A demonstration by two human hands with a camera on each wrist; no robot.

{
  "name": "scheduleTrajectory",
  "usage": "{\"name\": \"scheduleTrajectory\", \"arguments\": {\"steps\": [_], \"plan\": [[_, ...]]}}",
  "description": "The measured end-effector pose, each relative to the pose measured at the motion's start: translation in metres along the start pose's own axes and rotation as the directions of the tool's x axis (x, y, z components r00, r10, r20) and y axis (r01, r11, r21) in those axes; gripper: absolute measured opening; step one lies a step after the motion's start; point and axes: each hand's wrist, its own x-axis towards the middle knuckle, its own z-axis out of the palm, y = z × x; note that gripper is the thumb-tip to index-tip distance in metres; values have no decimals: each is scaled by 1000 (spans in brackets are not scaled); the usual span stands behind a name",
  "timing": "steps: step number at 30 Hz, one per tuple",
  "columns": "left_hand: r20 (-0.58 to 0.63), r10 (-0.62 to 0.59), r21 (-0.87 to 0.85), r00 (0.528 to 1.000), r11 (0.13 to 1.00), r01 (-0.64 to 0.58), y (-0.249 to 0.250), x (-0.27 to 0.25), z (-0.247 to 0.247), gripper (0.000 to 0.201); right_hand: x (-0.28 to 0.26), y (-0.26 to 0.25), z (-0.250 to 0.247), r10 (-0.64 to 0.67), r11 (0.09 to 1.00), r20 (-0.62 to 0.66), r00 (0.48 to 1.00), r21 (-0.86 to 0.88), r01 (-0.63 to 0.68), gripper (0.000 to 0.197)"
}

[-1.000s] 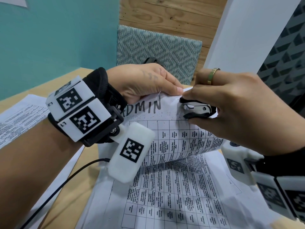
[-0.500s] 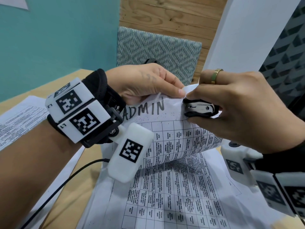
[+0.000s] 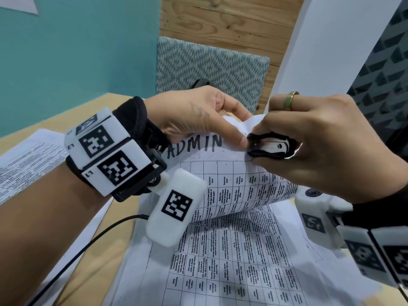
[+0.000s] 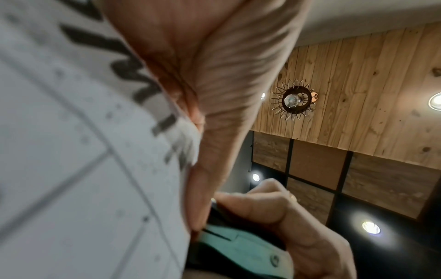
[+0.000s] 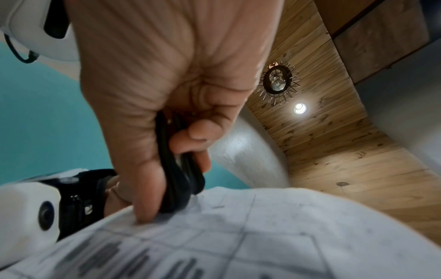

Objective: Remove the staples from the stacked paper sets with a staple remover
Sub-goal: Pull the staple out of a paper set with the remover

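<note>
Paper set: a stapled set marked "ADMIN" (image 3: 223,171) is held lifted and curled above the desk, its top corner raised between the two hands; its lower part bends down to the sheets below.
Left hand: the top edge of the set is pinched by the left hand (image 3: 198,115), thumb on the printed face beside the lettering, the other fingers behind the sheet.
Right hand: the staple remover (image 3: 270,146) is clamped in the right hand (image 3: 320,146), thumb below and fingers above, squeezed against the top corner of the set.
Staple remover: black with a white plate; its nose is touching the paper just beside the left thumb tip. The staple itself cannot be made out.
Edges: the top edge of the set is covered by both hands; its right edge is hidden under the right hand.
Open room: bare desk (image 3: 114,235) shows only as a narrow strip left of the sheets.
Underneath: a printed table sheet (image 3: 231,268) lies flat below the lifted set.
Around: more printed paper (image 3: 26,160) lies at the left; a black cable (image 3: 88,244) runs across the desk strip; a patterned chair back (image 3: 209,62) stands behind the hands.
</note>
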Motion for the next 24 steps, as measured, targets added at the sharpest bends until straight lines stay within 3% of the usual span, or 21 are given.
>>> {"name": "scheduleTrajectory", "arguments": {"steps": [8, 14, 24], "plan": [[-36, -34, -77, 999, 997, 31, 1, 0, 1, 46, -3, 10, -14, 96, 981, 26, 995, 165, -99, 34], [-16, -23, -133, 1000, 991, 21, 4, -2, 3, 39, -4, 11, -20, 96, 982, -11, 995, 162, -93, 34], [-146, -40, -111, 988, 994, 23, 5, 1, 7, 43, -2, 2, -14, 43, 996, -27, 999, 82, -41, 25]]}}
